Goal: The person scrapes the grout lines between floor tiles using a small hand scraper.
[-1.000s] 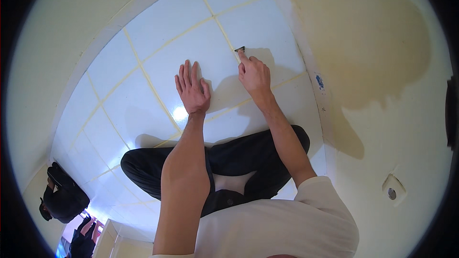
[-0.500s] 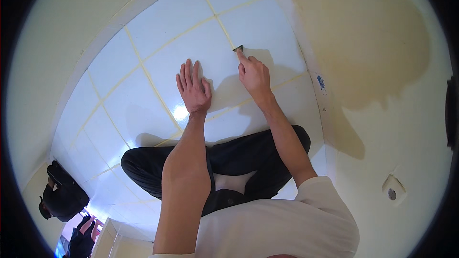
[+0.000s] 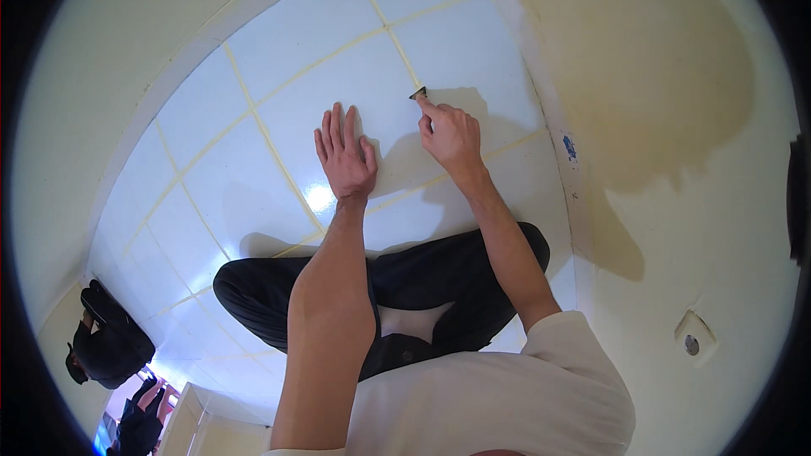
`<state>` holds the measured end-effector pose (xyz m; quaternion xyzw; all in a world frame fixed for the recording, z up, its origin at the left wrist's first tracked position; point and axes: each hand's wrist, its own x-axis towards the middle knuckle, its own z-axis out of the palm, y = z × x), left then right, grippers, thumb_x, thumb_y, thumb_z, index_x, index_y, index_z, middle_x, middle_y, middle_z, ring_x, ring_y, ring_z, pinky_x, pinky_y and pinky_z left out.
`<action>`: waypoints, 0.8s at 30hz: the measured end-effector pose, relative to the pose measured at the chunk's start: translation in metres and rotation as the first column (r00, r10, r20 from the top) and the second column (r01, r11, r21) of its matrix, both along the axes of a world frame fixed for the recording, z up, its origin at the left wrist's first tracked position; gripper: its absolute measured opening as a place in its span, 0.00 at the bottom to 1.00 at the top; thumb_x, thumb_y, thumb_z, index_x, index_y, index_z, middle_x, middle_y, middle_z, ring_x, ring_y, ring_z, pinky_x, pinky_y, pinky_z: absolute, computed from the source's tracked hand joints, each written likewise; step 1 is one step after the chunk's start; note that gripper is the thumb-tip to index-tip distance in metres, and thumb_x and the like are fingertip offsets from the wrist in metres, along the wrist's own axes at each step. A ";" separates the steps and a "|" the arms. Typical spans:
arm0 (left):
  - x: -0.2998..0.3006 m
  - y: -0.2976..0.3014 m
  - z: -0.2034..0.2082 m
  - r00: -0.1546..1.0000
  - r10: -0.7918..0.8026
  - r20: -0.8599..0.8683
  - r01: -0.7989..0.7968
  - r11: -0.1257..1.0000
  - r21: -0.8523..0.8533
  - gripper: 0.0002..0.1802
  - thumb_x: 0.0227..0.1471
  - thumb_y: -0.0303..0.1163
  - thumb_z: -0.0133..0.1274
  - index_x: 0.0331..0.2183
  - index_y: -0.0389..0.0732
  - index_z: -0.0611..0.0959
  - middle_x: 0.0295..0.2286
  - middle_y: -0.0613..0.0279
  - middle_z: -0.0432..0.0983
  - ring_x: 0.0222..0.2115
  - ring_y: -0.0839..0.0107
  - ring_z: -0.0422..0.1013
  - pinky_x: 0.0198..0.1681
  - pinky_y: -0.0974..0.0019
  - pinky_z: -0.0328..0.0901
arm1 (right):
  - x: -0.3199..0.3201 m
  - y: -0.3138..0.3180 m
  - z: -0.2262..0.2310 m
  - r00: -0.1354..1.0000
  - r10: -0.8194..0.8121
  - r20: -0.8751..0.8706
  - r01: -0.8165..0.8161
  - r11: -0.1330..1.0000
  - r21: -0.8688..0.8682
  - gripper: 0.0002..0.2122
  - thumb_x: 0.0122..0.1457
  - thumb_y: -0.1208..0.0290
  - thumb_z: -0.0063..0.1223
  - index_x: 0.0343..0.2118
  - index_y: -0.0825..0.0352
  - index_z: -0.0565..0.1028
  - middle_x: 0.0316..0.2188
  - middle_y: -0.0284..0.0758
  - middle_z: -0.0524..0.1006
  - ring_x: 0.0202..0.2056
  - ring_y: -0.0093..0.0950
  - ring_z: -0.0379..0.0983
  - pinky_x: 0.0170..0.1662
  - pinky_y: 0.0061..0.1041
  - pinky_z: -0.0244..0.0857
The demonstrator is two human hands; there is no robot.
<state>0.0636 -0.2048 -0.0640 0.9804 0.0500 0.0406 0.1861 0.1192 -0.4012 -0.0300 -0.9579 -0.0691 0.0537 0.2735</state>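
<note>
My left hand point(image 3: 346, 156) lies flat on a glossy white floor tile point(image 3: 296, 122), fingers stretched out and holding nothing. To its right, my right hand point(image 3: 452, 139) has its index finger extended and the other fingers curled in. Under that fingertip sits a small dark triangular piece point(image 3: 418, 94), pressed against the yellowish grout line point(image 3: 403, 57) between two tiles. The finger covers part of the piece, so its exact kind cannot be made out.
My crossed legs in black trousers point(image 3: 270, 295) rest on the floor close behind my hands. A cream wall point(image 3: 625, 228) with a socket point(image 3: 693, 342) rises at the right, another wall point(image 3: 110, 59) at the far left. Two people in dark clothes point(image 3: 114, 342) are at the lower left.
My right hand has drawn the triangular piece slightly toward me along the grout line. My left hand stays flat on the tile.
</note>
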 end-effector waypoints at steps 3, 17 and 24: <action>0.000 0.001 -0.001 1.000 -0.003 0.006 0.003 1.000 -0.001 0.33 0.59 0.33 0.45 0.66 0.49 0.66 0.68 0.59 0.54 0.70 0.58 0.48 0.72 0.45 0.39 | -0.001 0.003 -0.002 0.999 -0.010 0.051 0.011 1.000 -0.017 0.20 0.56 0.72 0.57 0.53 0.62 0.78 0.23 0.40 0.77 0.23 0.41 0.76 0.27 0.41 0.69; 0.001 0.000 -0.001 1.000 -0.005 -0.014 0.005 1.000 0.014 0.33 0.60 0.34 0.44 0.66 0.50 0.64 0.68 0.60 0.53 0.70 0.59 0.47 0.73 0.46 0.38 | -0.001 0.001 -0.005 0.998 -0.008 0.065 0.008 1.000 0.001 0.19 0.54 0.71 0.58 0.51 0.59 0.80 0.22 0.38 0.78 0.22 0.41 0.77 0.26 0.41 0.69; -0.001 0.001 -0.002 1.000 -0.005 0.000 0.005 1.000 0.004 0.33 0.59 0.34 0.44 0.66 0.49 0.64 0.68 0.60 0.54 0.70 0.58 0.46 0.73 0.45 0.38 | -0.001 0.003 -0.002 0.997 -0.006 0.073 0.005 1.000 0.017 0.18 0.55 0.71 0.59 0.50 0.59 0.81 0.22 0.38 0.79 0.23 0.40 0.77 0.27 0.41 0.69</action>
